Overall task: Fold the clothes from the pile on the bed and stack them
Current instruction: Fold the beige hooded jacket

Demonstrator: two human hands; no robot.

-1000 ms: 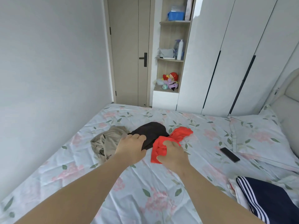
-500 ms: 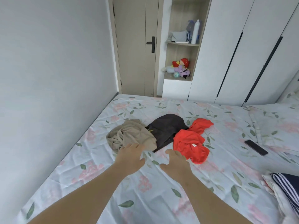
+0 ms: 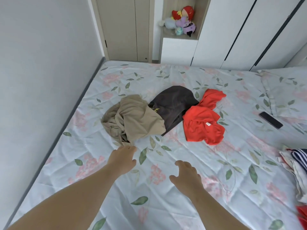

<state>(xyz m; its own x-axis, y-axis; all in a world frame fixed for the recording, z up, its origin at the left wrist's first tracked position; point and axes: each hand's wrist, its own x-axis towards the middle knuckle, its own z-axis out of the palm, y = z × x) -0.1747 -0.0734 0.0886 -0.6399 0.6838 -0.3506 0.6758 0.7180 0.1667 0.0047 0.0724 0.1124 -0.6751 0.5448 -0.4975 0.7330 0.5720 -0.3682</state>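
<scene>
Khaki garment [image 3: 132,118], left hand [image 3: 122,159] beside, fingers relaxed

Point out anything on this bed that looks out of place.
A black phone lies loose on the bed beside the pillow, apart from the red garment. It is the only thing there that is not laundry. Nothing else stands out.

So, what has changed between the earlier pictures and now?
The right grip let go of the red T-shirt, which now lies spread beside the dark brown garment. The left grip came off that dark garment. Both drew back toward the person and are open, holding nothing. The beige garment and the phone stayed in place.
</scene>
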